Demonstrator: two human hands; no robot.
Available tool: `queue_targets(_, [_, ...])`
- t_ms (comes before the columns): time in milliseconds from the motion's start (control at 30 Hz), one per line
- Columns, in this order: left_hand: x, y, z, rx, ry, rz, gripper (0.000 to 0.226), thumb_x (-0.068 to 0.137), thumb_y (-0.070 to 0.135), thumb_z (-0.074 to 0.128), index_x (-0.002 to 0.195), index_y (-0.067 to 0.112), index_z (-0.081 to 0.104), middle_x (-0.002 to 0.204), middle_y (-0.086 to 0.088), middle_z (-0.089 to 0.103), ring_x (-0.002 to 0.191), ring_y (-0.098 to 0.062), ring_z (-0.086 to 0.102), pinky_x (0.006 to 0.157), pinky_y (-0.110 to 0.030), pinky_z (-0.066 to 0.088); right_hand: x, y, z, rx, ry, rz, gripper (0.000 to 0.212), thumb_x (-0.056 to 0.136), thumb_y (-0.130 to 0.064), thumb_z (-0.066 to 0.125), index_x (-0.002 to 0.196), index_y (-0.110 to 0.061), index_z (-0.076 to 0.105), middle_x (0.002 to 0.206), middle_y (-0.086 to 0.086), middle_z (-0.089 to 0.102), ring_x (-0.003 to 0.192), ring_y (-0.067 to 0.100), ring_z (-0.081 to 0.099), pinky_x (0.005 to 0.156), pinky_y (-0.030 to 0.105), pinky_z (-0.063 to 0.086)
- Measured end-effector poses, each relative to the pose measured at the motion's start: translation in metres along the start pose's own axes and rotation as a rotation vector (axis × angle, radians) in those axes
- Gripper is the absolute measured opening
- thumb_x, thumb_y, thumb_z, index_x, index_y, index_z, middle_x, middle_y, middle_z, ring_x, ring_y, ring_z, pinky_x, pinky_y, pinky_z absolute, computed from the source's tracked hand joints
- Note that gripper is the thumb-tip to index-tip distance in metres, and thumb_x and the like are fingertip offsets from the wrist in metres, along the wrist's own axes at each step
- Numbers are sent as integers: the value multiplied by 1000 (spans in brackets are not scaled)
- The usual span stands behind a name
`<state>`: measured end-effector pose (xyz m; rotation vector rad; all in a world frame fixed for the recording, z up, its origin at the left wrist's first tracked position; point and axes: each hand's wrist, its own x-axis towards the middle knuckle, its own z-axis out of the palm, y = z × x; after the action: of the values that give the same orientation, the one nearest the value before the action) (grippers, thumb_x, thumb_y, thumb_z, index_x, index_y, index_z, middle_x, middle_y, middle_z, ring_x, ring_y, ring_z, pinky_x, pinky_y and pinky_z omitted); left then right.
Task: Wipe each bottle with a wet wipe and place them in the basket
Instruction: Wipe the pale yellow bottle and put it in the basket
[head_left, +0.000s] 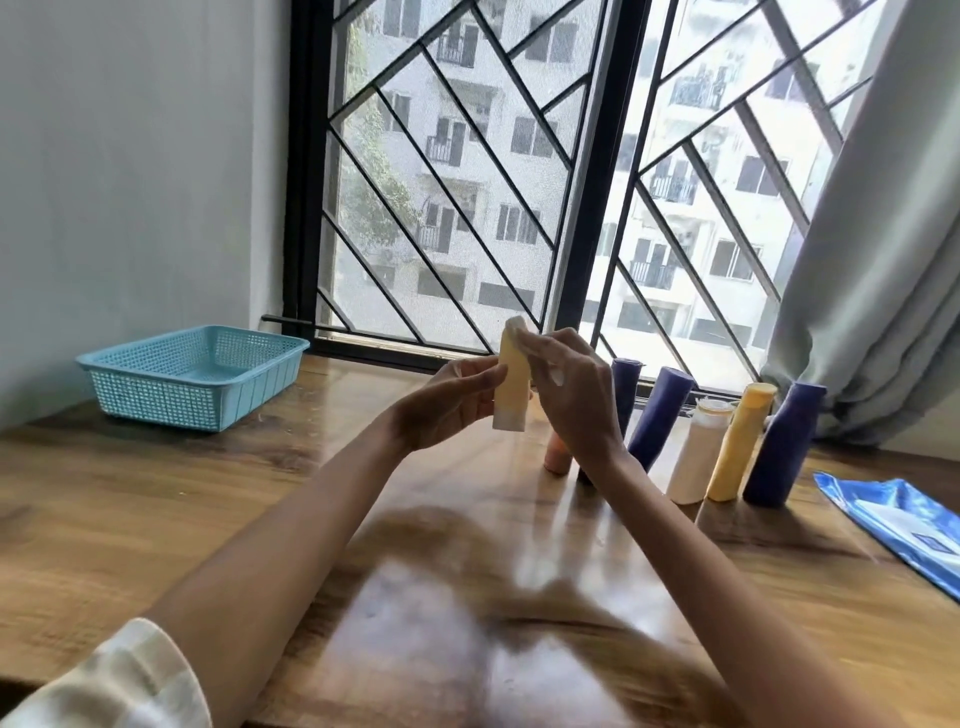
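My left hand (447, 402) grips a pale yellow bottle (511, 384) upright above the table, white cap end down. My right hand (566, 389) holds a white wet wipe (519, 330) against the bottle's top and right side. Behind my right wrist, several bottles stand in a row: a small peach one (557, 457), three dark blue ones (660, 415), a white one (696, 452) and a yellow one (740, 441). An empty light blue basket (195, 374) sits at the far left of the table.
A blue wet-wipe pack (898, 525) lies at the table's right edge. A barred window runs along the back and a grey curtain (883, 260) hangs at right. The wooden table (156, 519) stretches across the foreground.
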<state>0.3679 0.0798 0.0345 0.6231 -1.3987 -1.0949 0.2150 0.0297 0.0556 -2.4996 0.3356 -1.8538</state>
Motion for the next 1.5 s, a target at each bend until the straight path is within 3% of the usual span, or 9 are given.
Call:
queue_targets(133, [-5, -1, -13, -23, 46, 12, 51, 63, 43, 83, 105, 17, 72, 101, 2, 70, 93, -8, 65, 81, -23, 52, -7, -4, 4, -4, -134, -49, 29, 80, -5, 62, 105, -17, 72, 79, 3, 61, 68, 17, 61, 63, 38, 55])
queue_targets(267, [-5, -3, -9, 14, 20, -29, 66, 62, 45, 83, 113, 8, 64, 102, -5, 69, 94, -14, 66, 84, -26, 52, -1, 1, -3, -9, 31, 48, 10, 77, -6, 68, 79, -13, 74, 72, -1, 63, 58, 15, 60, 54, 28, 50])
queue_targets(433, [-2, -2, -2, 22, -1, -44, 70, 63, 46, 82, 116, 5, 61, 105, -7, 68, 94, -17, 66, 86, -29, 52, 5, 2, 1, 12, 68, 115, 28, 88, -2, 58, 115, -7, 65, 101, 4, 62, 84, 13, 60, 68, 5, 46])
queue_targets(667, [-5, 2, -12, -32, 69, 60, 60, 71, 45, 75, 116, 7, 62, 103, -3, 69, 94, -13, 65, 80, -26, 52, -12, 0, 17, -47, -89, -97, 44, 83, -4, 55, 123, -23, 60, 99, 0, 61, 93, 18, 63, 64, 45, 55])
queue_targets(833, [-7, -3, -14, -16, 87, 33, 52, 66, 45, 79, 105, 11, 71, 104, -4, 70, 93, -13, 67, 78, -25, 54, -20, 8, 15, -73, -170, -127, 47, 83, -17, 50, 127, -34, 49, 97, -1, 59, 94, 21, 63, 62, 49, 53])
queue_targets(1033, [-11, -3, -19, -60, 85, 21, 48, 63, 44, 81, 97, 11, 74, 91, -3, 72, 79, -11, 69, 69, -22, 54, -23, -1, 4, -206, -222, -380, 17, 81, -14, 60, 81, -24, 75, 79, -2, 63, 80, 16, 63, 55, 4, 28])
queue_targets(1167, [-10, -2, -20, -73, 70, -1, 56, 61, 43, 84, 104, 10, 70, 98, -7, 72, 87, -16, 69, 77, -28, 55, -11, 2, 3, 33, 3, -158, 15, 84, -10, 60, 79, -15, 73, 81, 3, 62, 75, 12, 59, 60, 29, 51])
queue_targets(1267, [-10, -2, -18, -100, 29, -50, 71, 59, 42, 85, 114, 2, 62, 107, -11, 69, 92, -23, 69, 83, -34, 55, 0, 1, 1, 72, 174, 11, 20, 87, -2, 60, 103, -9, 70, 99, 10, 64, 91, 9, 59, 79, 16, 50])
queue_targets(1500, [-7, 2, -10, -101, 29, 8, 45, 64, 42, 82, 99, 14, 74, 95, -4, 72, 88, -15, 69, 77, -29, 55, -12, -3, 18, -3, 0, -26, 38, 88, -8, 56, 123, -22, 61, 118, -6, 64, 105, 14, 59, 78, 39, 53])
